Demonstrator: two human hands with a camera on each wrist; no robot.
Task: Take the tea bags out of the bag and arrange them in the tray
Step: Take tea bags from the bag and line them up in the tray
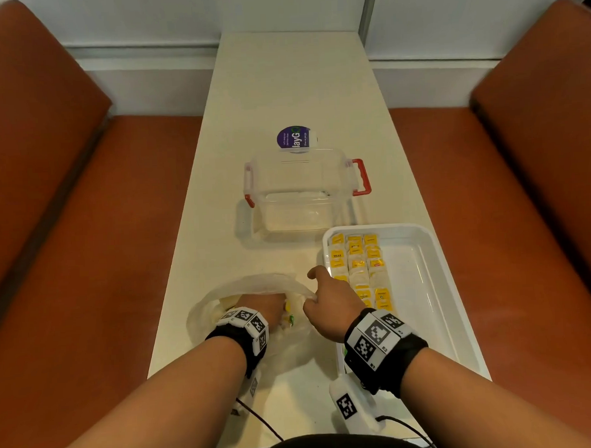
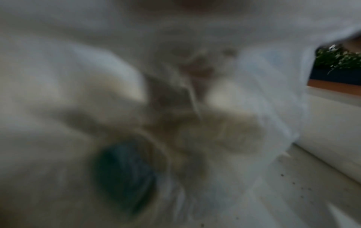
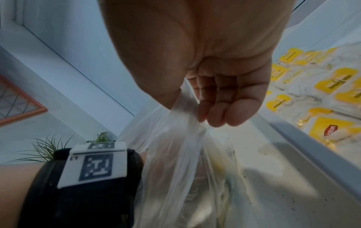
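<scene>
Desk [image 1: 281, 89]: white tray [image 1: 435, 285] at near right edge, tea bags [image 1: 358, 265] ranked along its left side. Clear plastic bag [image 1: 256, 283] near-centre, just left of tray. Right hand [image 1: 331, 307] fingers [image 3: 220, 98] pinch the bag's rim, holding the mouth open. Left hand [image 1: 260, 310] is inside; grip cannot be told. Best keep the mouth taut, lift bags out singly. Clear lidless tub [image 1: 303, 193] behind, out of the way.

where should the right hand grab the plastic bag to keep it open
At the rim on the tray side, from above. The right hand already pinches that bunched edge of the plastic bag, lifting the limp film so the mouth stays open for the left hand inside.
</scene>
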